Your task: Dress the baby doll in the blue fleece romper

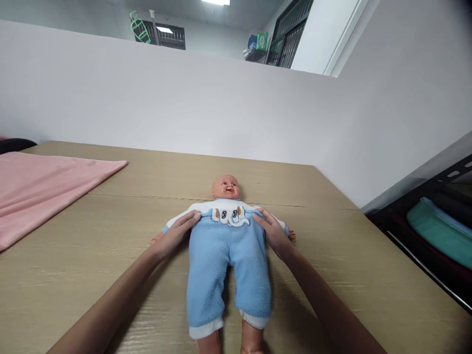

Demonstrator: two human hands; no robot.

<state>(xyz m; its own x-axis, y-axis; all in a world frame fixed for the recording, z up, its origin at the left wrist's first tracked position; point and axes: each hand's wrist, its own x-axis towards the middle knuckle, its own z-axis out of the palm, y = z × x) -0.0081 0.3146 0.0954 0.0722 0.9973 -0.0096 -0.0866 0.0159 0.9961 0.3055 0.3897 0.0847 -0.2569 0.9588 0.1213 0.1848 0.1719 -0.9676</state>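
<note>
A baby doll (225, 187) lies on its back on the wooden table, its head toward the wall and its feet toward me. It wears a white long-sleeved top and fuzzy light blue trousers (210, 255) with white cuffs and an embroidered elephant face (230, 216) at the waist. My left hand (186, 223) is closed on the waistband at the left of the elephant, thumb and fingers pinching the cloth. On the other side my right hand (270, 226) pinches the waistband at the right in the same way.
A pink cloth (47, 187) is spread over the table's left side. The tabletop (129, 285) meets a white wall (165, 98). To the right, a black rack (391, 231) holds a folded green cloth (438, 236). Behind the low wall hangs a green frame-like item (140, 28).
</note>
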